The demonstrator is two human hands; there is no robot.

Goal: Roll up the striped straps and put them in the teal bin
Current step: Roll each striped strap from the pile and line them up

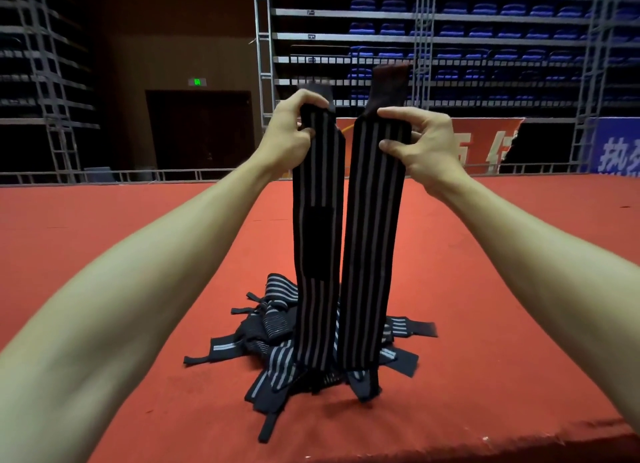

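Two black straps with grey stripes hang straight down in front of me. My left hand (294, 130) grips the top of the left strap (317, 254). My right hand (420, 147) pinches the top of the right strap (372, 240) between thumb and fingers. Both straps reach down to a loose pile of striped straps (273, 344) lying on the red table (485, 289). A plain black patch sits midway down the left strap. No teal bin is in view.
The red cloth's front edge (450, 445) runs across the bottom right. Beyond the table stand metal scaffolding (263, 64), rows of blue seats (485, 29) and a dark doorway (201, 130).
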